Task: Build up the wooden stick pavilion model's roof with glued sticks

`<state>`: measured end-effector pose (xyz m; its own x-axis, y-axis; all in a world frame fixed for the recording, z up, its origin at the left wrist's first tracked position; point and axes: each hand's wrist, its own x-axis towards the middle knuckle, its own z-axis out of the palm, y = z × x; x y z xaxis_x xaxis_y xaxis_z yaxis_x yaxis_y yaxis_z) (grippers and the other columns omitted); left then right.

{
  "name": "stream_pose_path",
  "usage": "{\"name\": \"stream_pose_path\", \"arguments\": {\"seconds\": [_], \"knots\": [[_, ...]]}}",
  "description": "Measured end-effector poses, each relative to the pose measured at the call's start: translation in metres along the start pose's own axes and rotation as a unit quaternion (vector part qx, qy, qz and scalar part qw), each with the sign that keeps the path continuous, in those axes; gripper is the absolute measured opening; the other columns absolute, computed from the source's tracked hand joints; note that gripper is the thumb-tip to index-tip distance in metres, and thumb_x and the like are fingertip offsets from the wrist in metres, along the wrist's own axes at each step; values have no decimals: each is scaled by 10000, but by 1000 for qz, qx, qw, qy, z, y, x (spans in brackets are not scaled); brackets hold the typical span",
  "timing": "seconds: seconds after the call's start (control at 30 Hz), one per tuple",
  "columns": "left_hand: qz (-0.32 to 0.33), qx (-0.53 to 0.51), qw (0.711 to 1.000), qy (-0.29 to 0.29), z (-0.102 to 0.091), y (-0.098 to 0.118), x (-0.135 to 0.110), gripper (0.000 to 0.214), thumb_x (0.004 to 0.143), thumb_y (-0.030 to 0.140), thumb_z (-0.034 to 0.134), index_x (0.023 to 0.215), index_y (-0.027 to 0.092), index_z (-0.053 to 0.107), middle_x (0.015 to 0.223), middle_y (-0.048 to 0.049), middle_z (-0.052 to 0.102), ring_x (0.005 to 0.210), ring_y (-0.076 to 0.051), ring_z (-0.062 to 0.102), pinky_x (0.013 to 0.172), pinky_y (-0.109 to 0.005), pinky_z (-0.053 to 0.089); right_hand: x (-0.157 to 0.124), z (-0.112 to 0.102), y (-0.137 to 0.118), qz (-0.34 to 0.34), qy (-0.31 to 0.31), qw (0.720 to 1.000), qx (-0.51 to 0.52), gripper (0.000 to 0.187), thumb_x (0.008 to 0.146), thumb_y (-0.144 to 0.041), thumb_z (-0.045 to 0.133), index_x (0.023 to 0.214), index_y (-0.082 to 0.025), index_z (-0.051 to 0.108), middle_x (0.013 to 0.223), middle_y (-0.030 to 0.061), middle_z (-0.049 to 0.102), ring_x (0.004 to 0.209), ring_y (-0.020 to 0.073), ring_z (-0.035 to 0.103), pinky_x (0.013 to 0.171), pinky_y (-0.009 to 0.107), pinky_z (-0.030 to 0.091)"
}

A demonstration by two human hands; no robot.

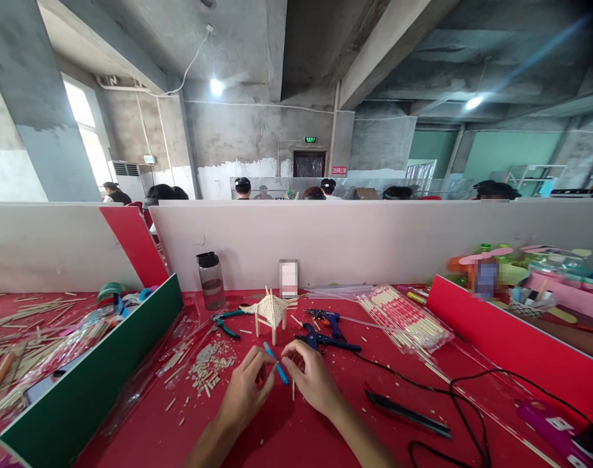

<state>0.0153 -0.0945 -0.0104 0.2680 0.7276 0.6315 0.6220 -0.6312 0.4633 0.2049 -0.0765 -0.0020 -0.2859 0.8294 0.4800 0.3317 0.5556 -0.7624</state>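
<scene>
My left hand (245, 390) and my right hand (312, 380) meet low on the red table (296, 429). Both are closed around a thin blue tool (277, 364) that runs slantwise between them. A thin wooden stick (293, 389) stands under my right fingers. Just beyond the hands stands a small pavilion model (271, 312) built of wooden sticks.
A blue glue gun (326, 331) with a black cable (452, 396) lies right of the model; green-handled pliers (227, 320) lie left. A bag of sticks (404, 318), stick cuttings (211, 364), a bottle (211, 281), green (92, 377) and red (515, 351) dividers flank me. People sit beyond the white partition (355, 240).
</scene>
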Motion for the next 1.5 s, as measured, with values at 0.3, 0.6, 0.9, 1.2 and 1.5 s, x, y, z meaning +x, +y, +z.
{"name": "stream_pose_path", "arguments": {"seconds": [0.3,0.6,0.9,1.2,1.5], "knots": [[14,52,998,28,-6,-14,3,181,1009,259,463,898,218,600,836,-27,626,651,-146,612,637,-241,498,-4,-37,38,171,-49,895,-410,754,865,-517,662,1461,-93,477,1367,287,568,1283,449,505,1033,561,380],[-8,29,999,36,-12,-20,4,185,999,266,471,921,214,630,869,-35,638,637,-141,605,640,-241,496,2,-40,40,190,-70,871,-448,621,854,-328,626,1412,-72,531,1256,271,611,1191,428,548,1007,498,372],[-58,-32,997,49,-15,-26,4,177,966,299,520,892,217,658,842,-21,616,634,-150,575,643,-259,468,6,-56,27,186,-41,902,-388,535,907,-300,535,1394,-84,488,1215,208,591,1086,329,638,923,404,487],[-198,-219,950,101,-11,-7,10,351,904,515,609,797,181,618,629,41,488,552,-130,449,539,-234,377,-2,-80,5,64,-145,987,32,537,941,-384,563,1454,-235,501,1448,123,573,1334,297,536,1123,479,407],[-262,-316,905,113,-8,-1,12,440,832,600,670,804,163,624,556,66,472,490,-103,417,509,-220,344,-7,-47,-22,64,-181,980,50,486,1025,-412,440,1488,-270,483,1523,85,516,1429,246,443,1201,464,308]]}}
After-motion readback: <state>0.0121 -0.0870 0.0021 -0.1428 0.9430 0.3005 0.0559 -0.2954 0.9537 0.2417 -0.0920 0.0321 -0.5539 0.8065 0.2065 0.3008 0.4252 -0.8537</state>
